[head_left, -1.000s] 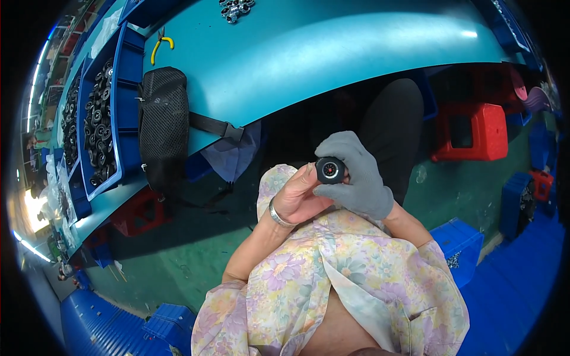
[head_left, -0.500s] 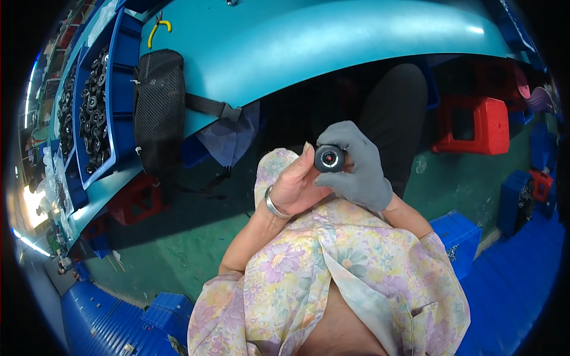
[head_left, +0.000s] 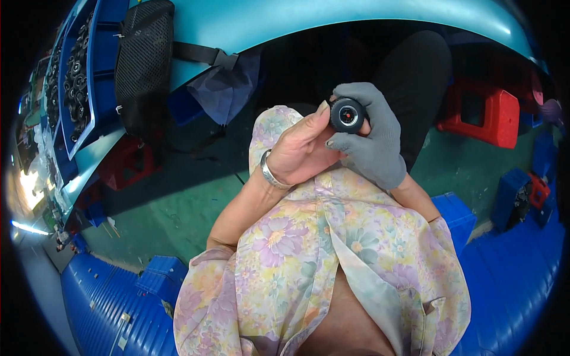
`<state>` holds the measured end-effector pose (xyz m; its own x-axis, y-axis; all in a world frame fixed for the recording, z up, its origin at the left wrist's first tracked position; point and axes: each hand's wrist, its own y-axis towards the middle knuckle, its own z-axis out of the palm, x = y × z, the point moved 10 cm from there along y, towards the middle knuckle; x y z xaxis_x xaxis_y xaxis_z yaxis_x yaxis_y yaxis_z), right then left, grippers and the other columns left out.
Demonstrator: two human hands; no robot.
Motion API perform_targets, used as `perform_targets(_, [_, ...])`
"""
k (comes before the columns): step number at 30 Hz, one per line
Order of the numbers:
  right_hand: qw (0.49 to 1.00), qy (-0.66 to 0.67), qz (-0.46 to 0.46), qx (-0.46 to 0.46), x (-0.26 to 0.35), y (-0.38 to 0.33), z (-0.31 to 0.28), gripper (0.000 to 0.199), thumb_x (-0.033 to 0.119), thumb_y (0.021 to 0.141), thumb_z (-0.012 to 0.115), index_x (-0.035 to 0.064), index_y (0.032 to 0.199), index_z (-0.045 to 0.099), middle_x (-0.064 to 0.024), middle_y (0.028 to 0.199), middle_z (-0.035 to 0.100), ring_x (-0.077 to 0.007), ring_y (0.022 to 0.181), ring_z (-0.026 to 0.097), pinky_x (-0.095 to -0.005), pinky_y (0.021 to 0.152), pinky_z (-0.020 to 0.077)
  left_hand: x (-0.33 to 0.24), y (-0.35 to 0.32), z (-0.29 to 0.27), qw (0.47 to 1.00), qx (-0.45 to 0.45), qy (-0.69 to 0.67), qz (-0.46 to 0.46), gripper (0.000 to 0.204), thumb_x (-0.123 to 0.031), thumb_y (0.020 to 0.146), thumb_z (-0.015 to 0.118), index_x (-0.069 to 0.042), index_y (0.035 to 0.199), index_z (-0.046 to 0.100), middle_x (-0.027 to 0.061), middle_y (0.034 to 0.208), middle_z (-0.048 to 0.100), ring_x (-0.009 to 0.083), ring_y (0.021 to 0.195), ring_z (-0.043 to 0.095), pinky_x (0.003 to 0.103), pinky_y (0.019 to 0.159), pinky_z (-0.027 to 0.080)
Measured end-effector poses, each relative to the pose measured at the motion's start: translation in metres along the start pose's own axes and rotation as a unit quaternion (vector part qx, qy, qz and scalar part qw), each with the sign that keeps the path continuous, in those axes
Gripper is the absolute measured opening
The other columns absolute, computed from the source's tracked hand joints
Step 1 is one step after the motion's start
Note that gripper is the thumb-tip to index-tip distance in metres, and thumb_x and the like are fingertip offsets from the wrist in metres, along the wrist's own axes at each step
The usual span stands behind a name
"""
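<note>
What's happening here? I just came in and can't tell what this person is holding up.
A person in a flowered blouse holds a small black round part, with a ring-shaped face toward the camera, up in front of their chest. The right hand, in a grey glove, grips it from the side and below, while the bare left hand, with a bracelet at the wrist, touches it with its fingertips. Off to the left, blue bins hold many dark round parts, beside a black mesh bag on the teal table.

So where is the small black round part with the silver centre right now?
In the head view, the small black round part sits upper centre, held between the bare left hand and the grey-gloved right hand, in front of the dark trouser leg.
</note>
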<state>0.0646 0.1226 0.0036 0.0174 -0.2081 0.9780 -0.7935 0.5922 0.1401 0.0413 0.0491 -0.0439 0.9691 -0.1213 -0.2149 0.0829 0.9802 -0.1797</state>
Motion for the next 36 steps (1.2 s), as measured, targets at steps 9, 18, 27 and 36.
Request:
perform_targets(9, [0.999,-0.014,-0.022,0.034,-0.003,0.003,0.001,0.052,0.009,0.066,0.081,0.0055,0.113,0.058,-0.0089,0.103,0.059,-0.0186,0.088,0.062,-0.0289,0.078,0.0506,-0.001,0.001,-0.004,0.999,-0.014,-0.039,-0.013,0.041,-0.042,0.103,0.036,-0.01,0.122,0.054,0.009,0.118,0.06,0.0195,0.11,0.056,0.039,0.099,0.041])
perform_targets(18, [0.993,-0.053,-0.093,0.049,0.001,0.003,0.005,0.054,0.016,0.065,0.084,0.0063,0.111,0.058,-0.0093,0.103,0.059,-0.0236,0.091,0.061,-0.033,0.078,0.0507,-0.001,0.003,-0.011,0.999,-0.03,0.0,-0.023,0.039,-0.039,0.102,0.04,-0.01,0.122,0.054,0.0099,0.114,0.062,0.02,0.106,0.058,0.038,0.096,0.044])
perform_targets(27, [0.995,-0.07,-0.054,0.034,-0.007,0.0,0.007,0.052,0.018,0.064,0.084,0.0077,0.108,0.058,-0.0083,0.1,0.059,-0.0229,0.09,0.06,-0.033,0.077,0.0498,0.001,-0.003,-0.024,0.997,-0.075,0.018,-0.031,0.046,-0.045,0.102,0.034,-0.009,0.122,0.055,0.0125,0.119,0.061,0.024,0.112,0.058,0.047,0.101,0.041])
perform_targets(36, [1.0,-0.002,0.017,0.008,-0.01,0.001,-0.003,0.045,0.003,0.064,0.076,0.0047,0.106,0.058,-0.0096,0.096,0.056,-0.0212,0.083,0.06,-0.0308,0.074,0.0493,0.005,0.002,-0.019,0.997,-0.06,-0.014,-0.041,0.043,-0.042,0.102,0.037,-0.009,0.122,0.055,0.0106,0.12,0.06,0.0248,0.112,0.055,0.044,0.103,0.037])
